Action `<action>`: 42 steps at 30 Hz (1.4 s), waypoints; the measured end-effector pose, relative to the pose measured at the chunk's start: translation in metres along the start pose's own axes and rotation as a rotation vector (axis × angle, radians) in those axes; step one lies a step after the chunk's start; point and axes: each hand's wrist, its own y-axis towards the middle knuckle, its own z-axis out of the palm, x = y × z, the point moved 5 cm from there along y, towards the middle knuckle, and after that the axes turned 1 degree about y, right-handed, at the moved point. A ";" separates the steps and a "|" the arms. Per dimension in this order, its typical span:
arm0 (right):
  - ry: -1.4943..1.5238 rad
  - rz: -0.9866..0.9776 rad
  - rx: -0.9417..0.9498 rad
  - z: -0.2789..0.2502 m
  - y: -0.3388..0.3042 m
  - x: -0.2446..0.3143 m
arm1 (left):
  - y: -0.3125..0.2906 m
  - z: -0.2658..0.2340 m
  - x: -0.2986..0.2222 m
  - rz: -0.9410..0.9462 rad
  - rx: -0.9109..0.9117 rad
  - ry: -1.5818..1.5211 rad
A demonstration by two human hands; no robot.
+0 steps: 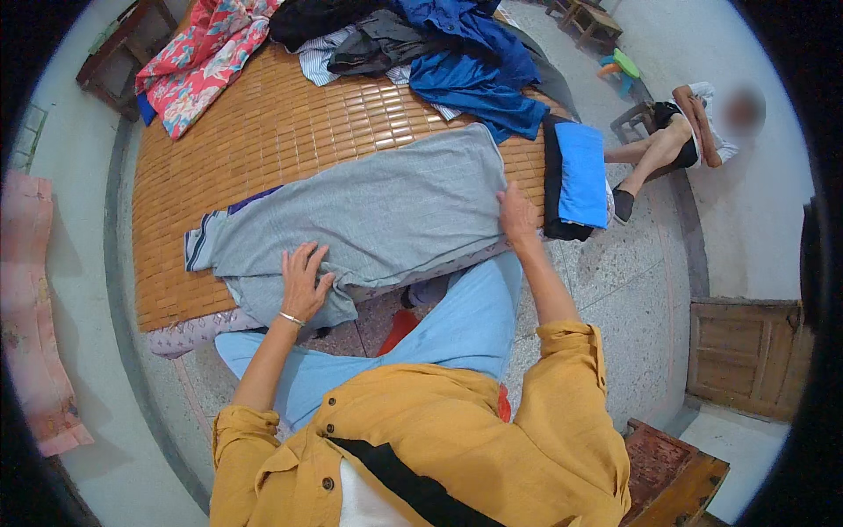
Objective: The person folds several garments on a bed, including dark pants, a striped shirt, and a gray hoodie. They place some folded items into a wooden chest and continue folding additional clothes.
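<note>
A grey shirt [386,195] lies spread lengthwise along the near edge of the bamboo mat [351,114], with a navy-and-white striped band at its left end. My left hand [303,283] rests on the shirt's near left part, fingers spread and open. At the shirt's right end, my right hand [520,215] is closed on the edge of the cloth. Part of the shirt's near side droops over the mat's edge toward my lap. A bit of purple cloth [252,199] shows from under its far side.
Folded blue and black clothes [581,176] are stacked right of the shirt. A heap of dark and blue garments [474,61] and a red floral cloth [206,61] lie at the far side. A person [694,132] sits at the right, near a small colourful stool [622,68].
</note>
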 end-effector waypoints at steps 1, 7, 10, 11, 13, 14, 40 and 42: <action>0.027 -0.004 -0.009 -0.004 0.005 -0.007 | -0.001 -0.002 -0.002 0.029 0.006 0.039; -0.106 0.010 -0.128 0.034 0.000 -0.059 | -0.005 0.006 -0.018 0.136 0.100 0.172; -0.102 0.035 -0.204 0.027 0.005 -0.045 | -0.009 0.005 -0.016 0.148 0.025 0.174; -0.081 0.017 -0.221 0.016 0.003 -0.040 | -0.008 0.007 -0.019 0.166 0.001 0.163; -0.058 -0.012 -0.268 0.007 -0.003 -0.036 | -0.009 0.005 -0.019 0.177 -0.031 0.166; -0.041 -0.011 -0.266 0.006 -0.005 -0.034 | -0.008 0.004 -0.020 0.178 -0.031 0.166; -0.025 -0.004 -0.208 0.001 0.008 -0.040 | -0.014 0.003 -0.016 0.209 -0.058 0.108; -0.031 -0.020 -0.230 -0.001 0.008 -0.039 | -0.014 0.002 -0.017 0.210 -0.067 0.104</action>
